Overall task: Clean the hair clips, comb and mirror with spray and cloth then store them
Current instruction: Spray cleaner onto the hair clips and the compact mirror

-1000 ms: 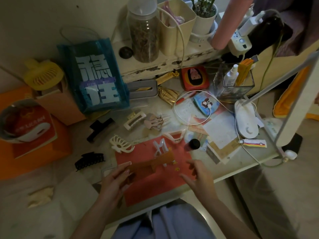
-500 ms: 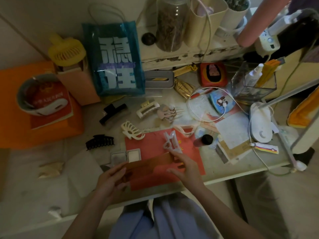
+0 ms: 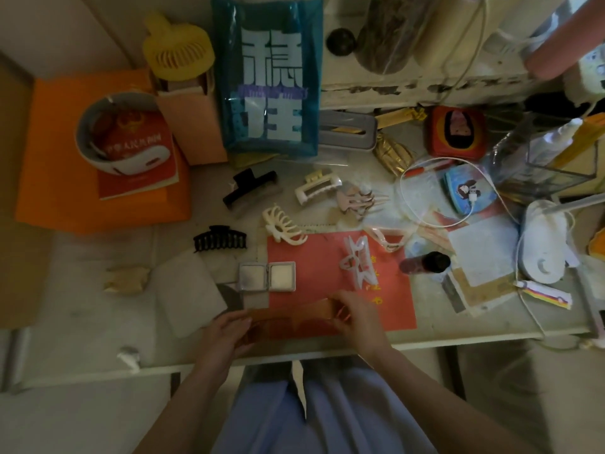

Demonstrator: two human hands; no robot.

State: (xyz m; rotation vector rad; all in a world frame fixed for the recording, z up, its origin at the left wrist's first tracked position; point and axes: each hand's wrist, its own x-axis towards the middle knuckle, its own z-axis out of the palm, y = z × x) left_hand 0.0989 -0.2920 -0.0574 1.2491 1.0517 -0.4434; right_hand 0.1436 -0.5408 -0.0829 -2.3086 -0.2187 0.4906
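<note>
Now | left hand (image 3: 226,332) pinches comb (image 3: 288,317) end | right hand (image 3: 357,317) pinches other end

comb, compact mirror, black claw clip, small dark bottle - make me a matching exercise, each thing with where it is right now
Things:
1. comb
2. compact mirror
3. black claw clip
4. small dark bottle

Places:
a. lying on its side, right of the red sheet
b. on the bare desk, left of the red sheet
c. held between the left hand and right hand
d. lying open at the red sheet's left edge

Pairs: 1-c, 2-d, 3-b, 4-a
</note>
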